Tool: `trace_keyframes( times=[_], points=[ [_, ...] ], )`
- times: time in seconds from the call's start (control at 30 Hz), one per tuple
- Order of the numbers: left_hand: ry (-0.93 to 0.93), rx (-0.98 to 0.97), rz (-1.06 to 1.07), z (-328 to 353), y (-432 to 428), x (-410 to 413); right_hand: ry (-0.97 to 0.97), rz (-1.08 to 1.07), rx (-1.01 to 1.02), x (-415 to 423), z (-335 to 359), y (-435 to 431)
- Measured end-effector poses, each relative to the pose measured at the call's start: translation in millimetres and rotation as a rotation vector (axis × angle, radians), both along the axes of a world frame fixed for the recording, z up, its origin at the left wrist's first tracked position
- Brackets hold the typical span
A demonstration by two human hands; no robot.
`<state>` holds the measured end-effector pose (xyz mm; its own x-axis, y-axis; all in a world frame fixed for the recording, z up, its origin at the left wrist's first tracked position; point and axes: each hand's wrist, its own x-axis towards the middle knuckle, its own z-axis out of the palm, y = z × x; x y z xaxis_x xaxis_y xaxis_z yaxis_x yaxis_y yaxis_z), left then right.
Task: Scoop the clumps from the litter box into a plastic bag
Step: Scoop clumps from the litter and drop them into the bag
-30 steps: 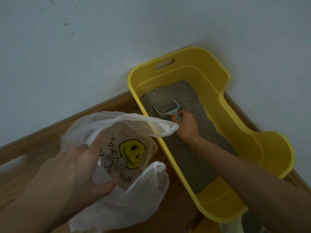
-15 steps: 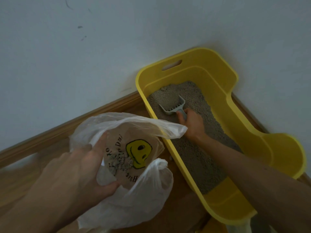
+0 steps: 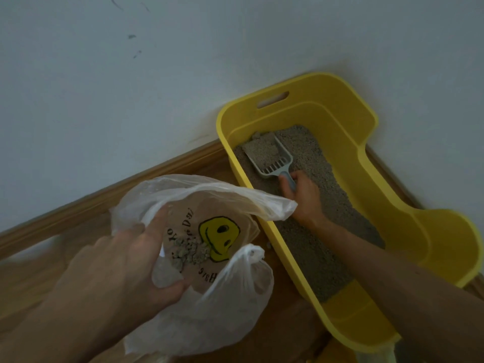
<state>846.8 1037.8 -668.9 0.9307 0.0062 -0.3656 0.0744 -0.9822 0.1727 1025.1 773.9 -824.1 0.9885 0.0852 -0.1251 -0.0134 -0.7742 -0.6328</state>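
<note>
A yellow litter box (image 3: pixel 348 132) stands in the corner, filled with grey litter (image 3: pixel 314 231). My right hand (image 3: pixel 303 197) grips the handle of a grey slotted scoop (image 3: pixel 269 158). The scoop lies at the box's far end, loaded with litter, and a clump (image 3: pixel 258 135) sits by its tip. My left hand (image 3: pixel 125 260) holds open a clear plastic bag (image 3: pixel 230 305) with a yellow smiley print, to the left of the box. Several clumps (image 3: pixel 191 251) lie inside the bag.
A white wall (image 3: pixel 157 74) rises behind the box, with a wooden skirting board (image 3: pixel 104 203) along its foot. The floor (image 3: pixel 288 328) is wood. A small bit of litter (image 3: pixel 267 244) lies on the floor beside the box.
The scoop has been pushed toward the box's far end and now carries litter. The bag and my left hand stay as they were.
</note>
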Motion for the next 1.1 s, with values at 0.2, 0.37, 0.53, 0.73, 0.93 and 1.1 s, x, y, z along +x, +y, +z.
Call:
trace_keyframes(
  times=[0.2, 0.37, 0.53, 0.73, 0.93, 1.1],
  points=[
    [0.016, 0.017, 0.003, -1.9, 3.0, 2.4, 0.017, 0.023, -0.044, 5.7, 0.0, 1.3],
    [0.022, 0.004, 0.007, -0.5, 5.6, 1.1, 0.034, 0.023, -0.1, 10.4, 7.3, 0.8],
    [-0.013, -0.018, 0.005, -1.5, 4.4, -0.2, 0.035, 0.04, -0.133, 15.7, 15.1, 8.3],
    [-0.029, -0.038, 0.019, -0.9, 4.5, -1.1, -0.033, 0.009, -0.043, 12.8, 17.6, 9.2],
    [-0.048, -0.068, 0.014, 2.4, 6.9, -4.6, -0.067, -0.013, 0.037, 1.4, 20.6, 13.1],
    [-0.015, -0.032, 0.01, 6.1, 5.7, -3.4, -0.066, -0.034, 0.128, -11.3, 23.0, 8.0]
  ],
)
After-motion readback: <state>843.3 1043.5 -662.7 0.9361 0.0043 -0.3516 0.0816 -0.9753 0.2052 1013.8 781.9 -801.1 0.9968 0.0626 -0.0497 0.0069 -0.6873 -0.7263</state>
